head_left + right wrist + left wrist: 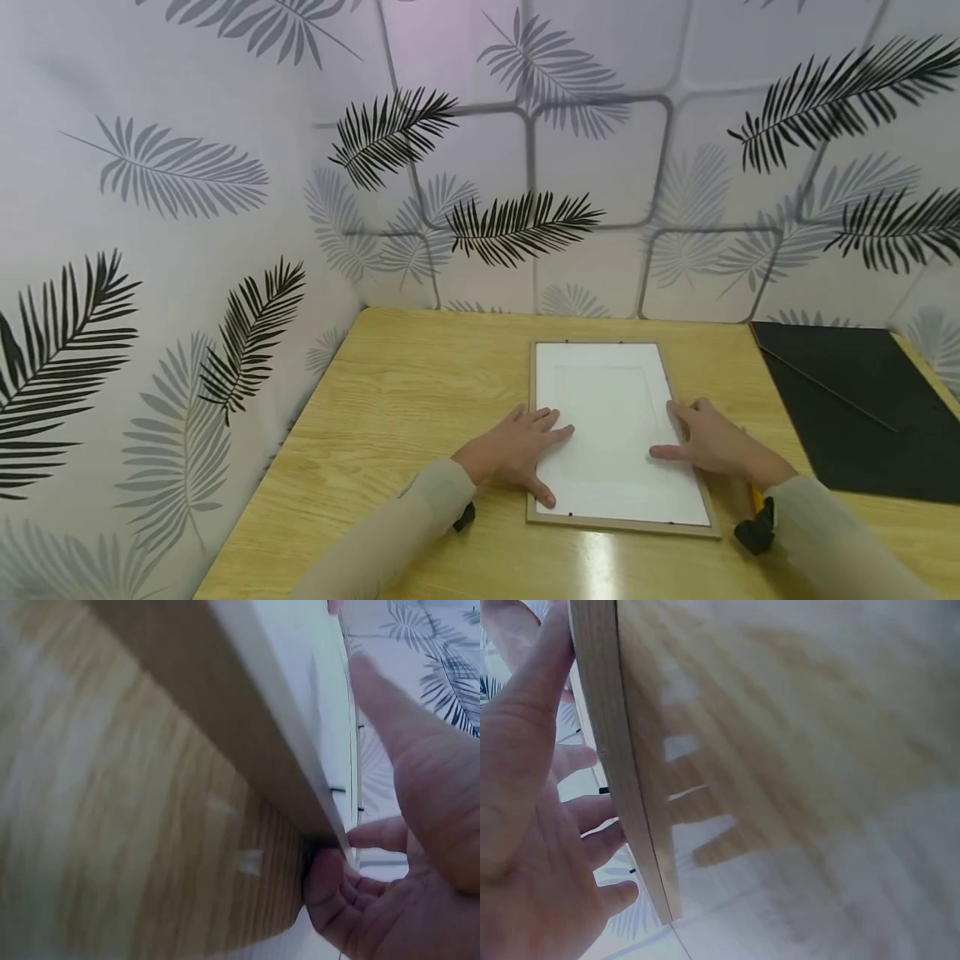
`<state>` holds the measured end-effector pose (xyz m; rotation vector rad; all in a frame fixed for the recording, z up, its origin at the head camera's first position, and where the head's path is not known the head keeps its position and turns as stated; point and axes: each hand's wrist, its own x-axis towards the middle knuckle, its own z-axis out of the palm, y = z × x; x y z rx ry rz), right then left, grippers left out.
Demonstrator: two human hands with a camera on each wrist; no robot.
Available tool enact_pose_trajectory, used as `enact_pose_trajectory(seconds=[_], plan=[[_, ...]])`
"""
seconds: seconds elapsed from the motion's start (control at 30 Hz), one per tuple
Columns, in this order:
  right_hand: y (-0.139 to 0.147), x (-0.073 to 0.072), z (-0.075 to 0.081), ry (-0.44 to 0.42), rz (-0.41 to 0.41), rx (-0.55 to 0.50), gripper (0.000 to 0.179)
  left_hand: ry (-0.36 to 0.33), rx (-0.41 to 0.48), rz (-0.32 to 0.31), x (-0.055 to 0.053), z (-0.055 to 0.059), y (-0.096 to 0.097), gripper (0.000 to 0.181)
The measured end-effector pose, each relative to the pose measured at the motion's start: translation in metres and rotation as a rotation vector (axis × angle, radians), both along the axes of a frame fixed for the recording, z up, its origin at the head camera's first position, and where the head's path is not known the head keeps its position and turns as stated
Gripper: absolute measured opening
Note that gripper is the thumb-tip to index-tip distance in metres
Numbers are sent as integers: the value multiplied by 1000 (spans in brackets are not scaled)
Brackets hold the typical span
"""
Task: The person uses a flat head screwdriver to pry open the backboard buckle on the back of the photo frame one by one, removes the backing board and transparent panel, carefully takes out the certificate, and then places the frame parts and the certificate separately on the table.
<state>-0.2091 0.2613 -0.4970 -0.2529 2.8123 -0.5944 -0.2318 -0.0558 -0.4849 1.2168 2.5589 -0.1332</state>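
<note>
A thin wooden picture frame lies flat, with small black tabs along its edges. Inside it is a white sheet with a faint rectangle in the middle. My left hand rests over the left side, fingers spread across the sheet and thumb near the lower left corner. At the right side, my right hand reaches its thumb over the sheet. Its other fingers curl against the frame's outer edge in the right wrist view. In the left wrist view, the frame's wooden side runs beside my left palm.
The frame lies on a wood-grain table. To the right is a flat black board with a thin dark rod on it. Something yellow is partly hidden by the right wrist. Leaf-patterned walls border the table behind and left.
</note>
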Motion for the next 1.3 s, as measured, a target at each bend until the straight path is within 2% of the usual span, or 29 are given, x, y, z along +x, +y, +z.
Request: enact_pose_trajectory(seconds=[0.2, 0.4, 0.6, 0.77, 0.83, 0.9, 1.0, 1.07, 1.1, 1.17, 1.23, 1.3], plan=[[-9, -1, 5, -9, -53, 20, 93, -14, 56, 23, -4, -7, -4, 105], [-12, 0, 10, -15, -81, 22, 83, -15, 134, 59, -8, -5, -5, 81], [-13, 1, 8, 6, -82, 25, 81, -65, 270, 177, -8, 0, 1, 50], [-11, 2, 8, 19, -72, 33, 84, -41, 405, 230, -6, -1, 9, 33], [-10, 2, 9, 27, -66, 35, 84, -33, 488, 280, -6, -2, 13, 31], [-9, 2, 9, 31, -66, 35, 86, -40, 603, 362, -8, -2, 17, 34], [-8, 2, 8, 31, -67, 31, 89, -120, 809, 521, -12, -2, 21, 47], [-8, 2, 7, 35, -65, 22, 91, -223, 928, 639, -15, -2, 22, 53], [-7, 2, 7, 37, -63, 15, 92, -291, 981, 696, -16, -2, 22, 55], [-6, 2, 6, 38, -59, -5, 94, -481, 1096, 782, -17, 0, 22, 51], [-5, 3, 7, 32, -63, -23, 94, -659, 1182, 834, -18, 0, 21, 47], [-3, 4, 8, 26, -72, -44, 89, -816, 1264, 860, -20, 0, 19, 47]])
